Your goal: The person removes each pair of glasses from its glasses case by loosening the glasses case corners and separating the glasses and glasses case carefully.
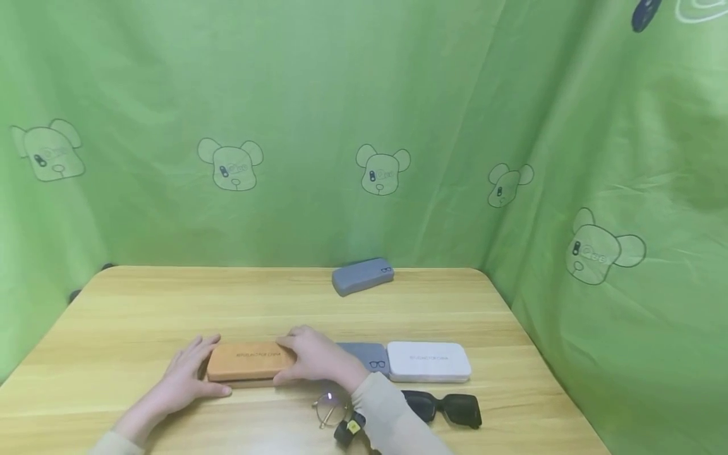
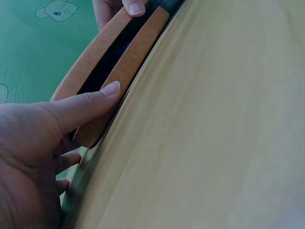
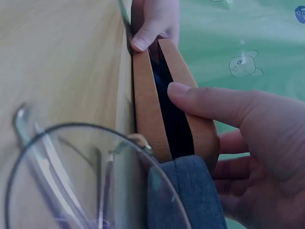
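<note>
An orange glasses case (image 1: 244,359) lies on the table with its lid slightly raised; a dark gap runs along its front in both wrist views. My left hand (image 1: 183,382) grips the left end, its thumb (image 2: 97,98) on the front of the lower half. At the right end, my right hand (image 1: 323,357) holds the lid, with the thumb (image 3: 205,101) at the lid's front edge and the other fingers behind it. The inside of the case is too dark to make out. A grey-blue glasses case (image 3: 188,191) stands right beside the orange one.
A white glasses case (image 1: 429,361) continues the row to the right. In front lie thin-rimmed round glasses (image 1: 331,409) and black sunglasses (image 1: 462,409), partly behind the right sleeve. Another grey-blue case (image 1: 363,277) sits at the table's back edge, before a green curtain (image 1: 307,221).
</note>
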The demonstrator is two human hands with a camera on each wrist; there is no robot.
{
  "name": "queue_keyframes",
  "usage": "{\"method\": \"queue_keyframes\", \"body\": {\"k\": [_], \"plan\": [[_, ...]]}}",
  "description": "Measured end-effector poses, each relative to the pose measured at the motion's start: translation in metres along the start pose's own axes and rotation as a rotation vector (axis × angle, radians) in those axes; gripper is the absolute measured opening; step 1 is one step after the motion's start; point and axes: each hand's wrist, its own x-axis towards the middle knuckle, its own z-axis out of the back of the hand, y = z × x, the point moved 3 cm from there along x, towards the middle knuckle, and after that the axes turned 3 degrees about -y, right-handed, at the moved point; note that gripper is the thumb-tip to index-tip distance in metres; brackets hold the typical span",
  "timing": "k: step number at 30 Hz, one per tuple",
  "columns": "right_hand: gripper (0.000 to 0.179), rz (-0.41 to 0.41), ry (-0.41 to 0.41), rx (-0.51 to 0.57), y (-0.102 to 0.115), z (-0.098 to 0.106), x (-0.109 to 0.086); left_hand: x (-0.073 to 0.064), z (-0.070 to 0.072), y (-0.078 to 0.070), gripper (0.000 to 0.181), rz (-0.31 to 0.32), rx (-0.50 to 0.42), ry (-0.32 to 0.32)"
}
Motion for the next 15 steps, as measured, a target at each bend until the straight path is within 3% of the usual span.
{"method": "queue_keyframes", "body": {"k": [15], "plan": [[0.069, 0.058, 0.044, 0.195, -0.015, 0.003, 0.002, -0.001, 0.000, -0.004, 0.102, 0.036, -0.009, 0.017]]}}
